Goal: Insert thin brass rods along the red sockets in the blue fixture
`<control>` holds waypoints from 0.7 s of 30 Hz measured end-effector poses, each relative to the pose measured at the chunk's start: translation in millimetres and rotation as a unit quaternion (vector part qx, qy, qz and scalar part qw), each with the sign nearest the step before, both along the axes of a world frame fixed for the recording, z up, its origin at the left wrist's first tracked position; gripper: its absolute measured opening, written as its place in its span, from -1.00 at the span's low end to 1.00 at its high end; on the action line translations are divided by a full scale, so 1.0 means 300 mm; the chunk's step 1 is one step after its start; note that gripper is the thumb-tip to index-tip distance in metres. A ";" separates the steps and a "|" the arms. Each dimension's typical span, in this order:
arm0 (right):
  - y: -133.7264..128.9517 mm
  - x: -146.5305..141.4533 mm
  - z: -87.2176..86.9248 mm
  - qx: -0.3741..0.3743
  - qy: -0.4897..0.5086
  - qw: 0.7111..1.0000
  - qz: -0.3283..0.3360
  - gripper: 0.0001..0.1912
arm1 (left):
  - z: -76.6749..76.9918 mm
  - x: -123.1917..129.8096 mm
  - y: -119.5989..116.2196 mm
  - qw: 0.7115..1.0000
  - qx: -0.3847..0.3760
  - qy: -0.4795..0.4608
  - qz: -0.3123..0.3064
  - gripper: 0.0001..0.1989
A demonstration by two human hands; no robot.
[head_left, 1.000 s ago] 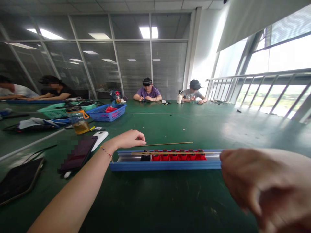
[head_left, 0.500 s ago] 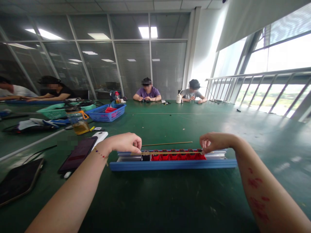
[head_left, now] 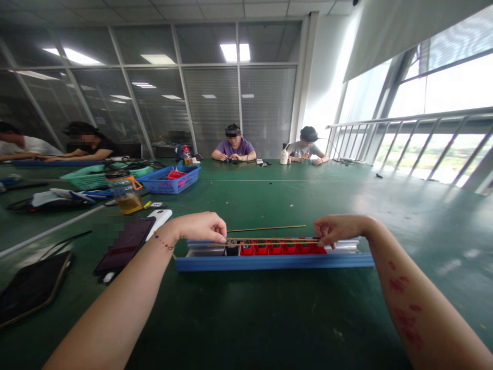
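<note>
My left hand (head_left: 206,226) pinches the left end of a thin brass-coloured rod (head_left: 269,239). Its right end sits between the closed fingertips of my right hand (head_left: 333,229). The rod spans level above a long blue-sided tray (head_left: 275,263) with a silvery metal inside. Within the tray stands a row of red blocks (head_left: 275,250) with dark tops, and a black block (head_left: 231,251) is at their left. A second brass-coloured rod (head_left: 215,245) runs across the row, close in front of the held one. Fingers partly hide the rod ends.
Another thin rod (head_left: 265,227) lies on the green table (head_left: 246,318) behind the tray. To the left are a phone (head_left: 123,244), a dark tablet-like device (head_left: 33,285), a jar (head_left: 127,195), a blue basket (head_left: 171,182) and a green basket (head_left: 87,179). Several people sit farther off.
Two rods that nearly overlapped over the tray now show apart, the held one slightly farther back. My right hand has shifted a little left, my left hand slightly right.
</note>
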State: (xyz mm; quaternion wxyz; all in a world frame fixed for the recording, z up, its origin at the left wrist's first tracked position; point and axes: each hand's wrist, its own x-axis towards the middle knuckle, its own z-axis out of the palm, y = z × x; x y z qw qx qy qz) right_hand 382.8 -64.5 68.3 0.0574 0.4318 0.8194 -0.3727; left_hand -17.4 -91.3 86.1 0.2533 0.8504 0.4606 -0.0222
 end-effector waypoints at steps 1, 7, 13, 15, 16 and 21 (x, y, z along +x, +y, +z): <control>-0.001 0.000 -0.001 -0.009 0.007 1.000 0.002 -0.60 | 0.005 0.002 -0.004 1.000 0.011 -0.002 0.000 -0.71; 0.008 0.008 -0.013 -0.031 0.032 0.999 0.000 -0.60 | 0.045 -0.007 -0.018 0.991 0.130 -0.017 0.040 -0.70; 0.013 0.014 -0.014 -0.011 0.022 0.999 -0.025 -0.48 | 0.050 -0.058 0.012 0.966 0.240 -0.002 0.099 -0.72; 0.014 0.016 -0.013 -0.009 0.019 0.999 -0.037 -0.38 | 0.036 -0.067 0.030 0.966 0.239 0.005 0.098 -0.73; 0.013 0.016 -0.011 -0.014 0.022 0.999 -0.041 -0.33 | 0.027 -0.070 0.040 0.968 0.234 0.009 0.094 -0.74; -0.007 0.017 0.013 -0.026 0.049 0.997 -0.047 -0.09 | -0.038 -0.077 0.090 0.973 0.213 0.020 0.081 -0.76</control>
